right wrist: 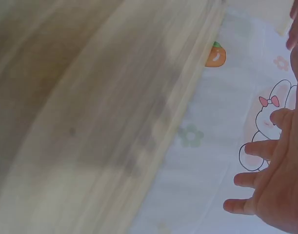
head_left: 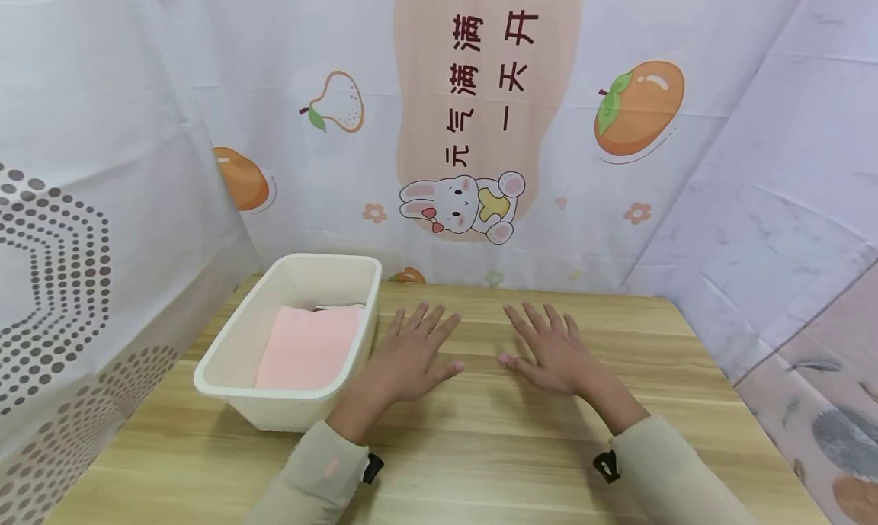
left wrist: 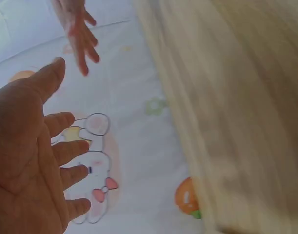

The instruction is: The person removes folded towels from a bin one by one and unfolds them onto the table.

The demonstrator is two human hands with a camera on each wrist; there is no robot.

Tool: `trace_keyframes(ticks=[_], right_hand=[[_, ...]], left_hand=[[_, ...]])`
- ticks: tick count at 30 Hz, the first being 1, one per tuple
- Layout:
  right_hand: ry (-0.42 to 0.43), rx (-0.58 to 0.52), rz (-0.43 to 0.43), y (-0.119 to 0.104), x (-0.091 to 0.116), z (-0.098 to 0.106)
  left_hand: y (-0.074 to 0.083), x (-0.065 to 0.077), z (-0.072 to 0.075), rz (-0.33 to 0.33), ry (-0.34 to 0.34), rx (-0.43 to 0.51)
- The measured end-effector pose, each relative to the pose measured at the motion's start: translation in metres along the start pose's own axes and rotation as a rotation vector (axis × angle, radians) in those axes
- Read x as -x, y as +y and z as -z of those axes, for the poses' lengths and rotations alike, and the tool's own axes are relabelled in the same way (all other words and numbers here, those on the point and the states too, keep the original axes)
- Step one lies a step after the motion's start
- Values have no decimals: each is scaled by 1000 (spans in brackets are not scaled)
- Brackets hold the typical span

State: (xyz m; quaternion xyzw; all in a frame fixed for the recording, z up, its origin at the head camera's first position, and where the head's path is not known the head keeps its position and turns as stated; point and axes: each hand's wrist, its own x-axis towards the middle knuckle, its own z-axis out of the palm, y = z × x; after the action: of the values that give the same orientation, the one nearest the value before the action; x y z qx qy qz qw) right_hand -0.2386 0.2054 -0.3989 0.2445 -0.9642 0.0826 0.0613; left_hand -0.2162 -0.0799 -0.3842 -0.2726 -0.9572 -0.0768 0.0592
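Note:
Both hands are held palm down above the wooden table, fingers spread and nothing in them. My left hand [head_left: 409,360] is just right of a white plastic basin [head_left: 288,394]. Inside that basin lies a flat pink item [head_left: 309,347], perhaps a folded cloth, with a small dark and white thing partly hidden behind it. Across a gap to the right is my right hand [head_left: 552,355]. In the left wrist view the left palm [left wrist: 22,161] faces the camera with its fingers extended. The right wrist view shows the right hand [right wrist: 280,180] likewise spread, above the wood.
The wood-grain table [head_left: 480,464] ends at a white printed curtain [head_left: 329,182] along the back. More fabric hangs at the left side [head_left: 62,205] and the right side [head_left: 775,228]. A black strap piece [head_left: 373,468] shows at the left cuff, another [head_left: 607,466] at the right.

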Motion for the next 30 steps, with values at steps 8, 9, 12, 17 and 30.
trace_keyframes(ticks=[8, 9, 12, 17, 30], right_hand=[[14, 1, 63, -9, -25, 11], [13, 0, 68, -10, -29, 12], [9, 26, 79, -14, -39, 17], [-2, 38, 120, -25, -59, 25], [-78, 83, 206, -74, -116, 41]], left_hand=[[3, 14, 45, 52, 22, -67], [1, 17, 51, 54, 27, -68], [-8, 24, 65, 61, 47, -61], [-28, 37, 79, 117, 74, -76], [-78, 63, 92, 236, 69, 1]])
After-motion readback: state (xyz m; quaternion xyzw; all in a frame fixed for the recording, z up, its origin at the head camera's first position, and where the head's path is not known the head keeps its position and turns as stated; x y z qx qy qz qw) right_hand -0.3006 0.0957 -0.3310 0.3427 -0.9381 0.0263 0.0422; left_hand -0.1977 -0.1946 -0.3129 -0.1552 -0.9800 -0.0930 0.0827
